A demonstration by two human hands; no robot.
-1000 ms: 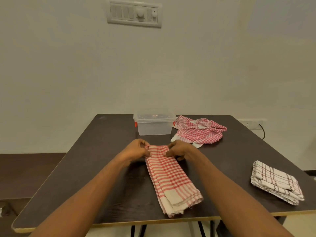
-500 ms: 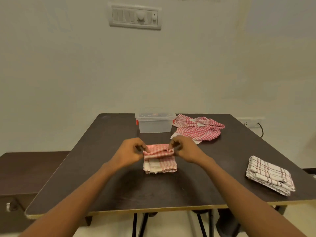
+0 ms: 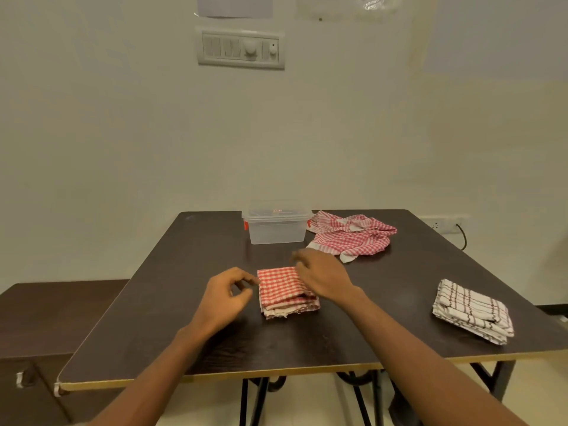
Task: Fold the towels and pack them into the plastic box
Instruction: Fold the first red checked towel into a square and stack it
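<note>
A red checked towel (image 3: 284, 292) lies folded into a small square pad at the middle of the dark table (image 3: 184, 302). My left hand (image 3: 226, 295) hovers just left of it with loosely curled fingers, fingertips at the towel's left edge and holding nothing. My right hand (image 3: 322, 276) lies over the pad's right side, its fingers blurred and stretched out. The clear plastic box (image 3: 276, 232) stands with its lid on at the table's far edge. A crumpled red checked towel (image 3: 353, 236) lies to its right. A folded white towel with brown lines (image 3: 473, 310) sits near the front right.
The table's front edge (image 3: 276, 372) runs close below my forearms. A low dark bench (image 3: 46, 318) stands to the left. A wall socket with a cable (image 3: 445, 224) is behind the table's right corner.
The long red towel strip was folded over into a small pad. Both hands pinched its far edge half a second ago; they have since let go, and the right hand now lies on the pad.
</note>
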